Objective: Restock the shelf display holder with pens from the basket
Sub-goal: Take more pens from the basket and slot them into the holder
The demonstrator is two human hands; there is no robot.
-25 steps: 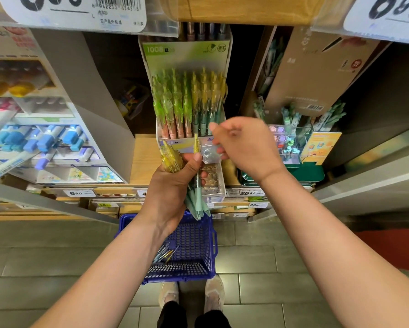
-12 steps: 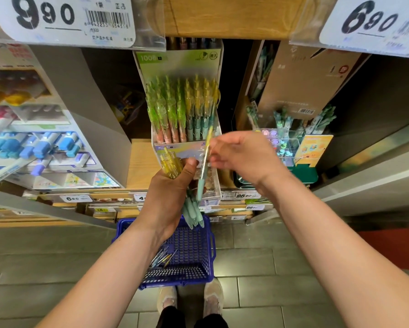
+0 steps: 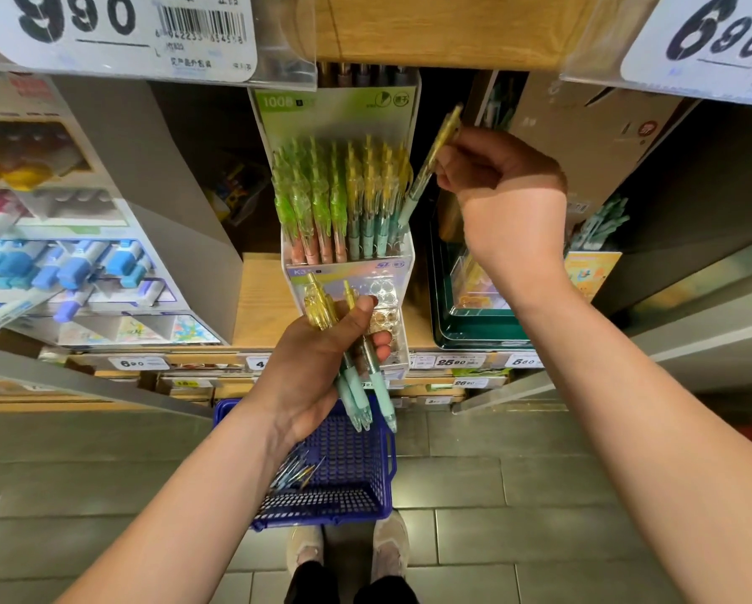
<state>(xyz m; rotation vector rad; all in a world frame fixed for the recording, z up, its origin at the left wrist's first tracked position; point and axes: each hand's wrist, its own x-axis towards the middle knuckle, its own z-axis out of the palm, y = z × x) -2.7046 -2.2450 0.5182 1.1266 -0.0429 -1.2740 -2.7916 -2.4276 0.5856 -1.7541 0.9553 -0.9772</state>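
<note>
A clear display holder (image 3: 348, 272) stands on the wooden shelf, packed with several upright green-capped and yellow-capped pens. My right hand (image 3: 502, 189) is shut on one yellow-capped pen (image 3: 431, 161) with a teal grip, tilted, its tip at the holder's right edge. Below the holder, my left hand (image 3: 317, 359) grips a bunch of yellow-capped pens (image 3: 357, 377), their teal ends pointing down. A blue basket (image 3: 348, 468) sits on the floor beneath, with several thin pens (image 3: 296, 473) at its left side.
A grey display of blue markers (image 3: 73, 268) stands at left. A dark green tray (image 3: 474, 329) with small items sits right of the holder, with a brown box (image 3: 583, 137) behind. Price labels hang from the shelf above. My feet (image 3: 348, 551) stand on grey floor tiles.
My right hand pulled one pen out of the left hand's bunch and lifted it up and right to the holder's right side. The left hand stays below the holder.
</note>
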